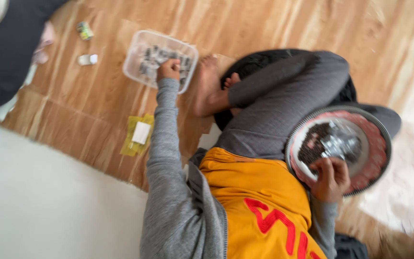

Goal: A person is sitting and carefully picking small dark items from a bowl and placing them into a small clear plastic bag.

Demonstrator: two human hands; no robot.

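My left hand (168, 69) reaches forward into a clear plastic tub (132, 57) on the wooden floor; the tub holds several small grey and dark pieces. The fingers are curled down among them, but blur hides whether they grip anything. My right hand (330, 178) holds the near rim of a round plate (374, 144) with a red patterned border. The plate rests on my bent knee. It carries a pile of dark grains and some crumpled silvery pieces. I sit cross-legged in a yellow top and grey sleeves.
A yellow packet (139, 134) with a white piece on it lies on the floor beside my left arm. A small white object (87, 59) and a small green one (85, 30) lie beyond it. A dark shape (5, 48) fills the top left corner. My bare feet (209, 86) are next to the tub.
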